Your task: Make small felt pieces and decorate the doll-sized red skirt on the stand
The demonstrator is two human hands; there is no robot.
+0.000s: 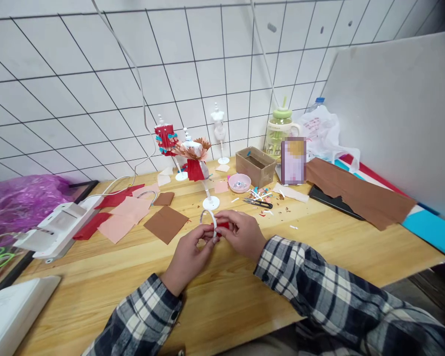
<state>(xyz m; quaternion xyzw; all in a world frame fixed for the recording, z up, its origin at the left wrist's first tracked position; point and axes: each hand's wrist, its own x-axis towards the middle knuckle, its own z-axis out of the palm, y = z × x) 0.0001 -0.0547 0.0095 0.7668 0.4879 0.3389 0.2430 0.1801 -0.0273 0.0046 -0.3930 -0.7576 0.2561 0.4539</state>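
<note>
My left hand (188, 253) and my right hand (241, 231) meet over the middle of the wooden table (222, 296), fingers pinched together. Between them they hold a curled white paper strip (209, 217) and a small red paper piece (221, 225). Just beyond stands a small mannequin stand (197, 157) dressed in red and peach paper, its round white base close to my fingers. Black scissors (258, 202) lie to the right among paper scraps.
Brown, pink and red paper sheets (141, 213) lie at the left beside a white power strip (59, 228). Two more mannequin stands (219, 129), a cardboard box (255, 166), a pink bowl (239, 182), a green-lidded cup (279, 129) and brown paper (356, 194) sit behind.
</note>
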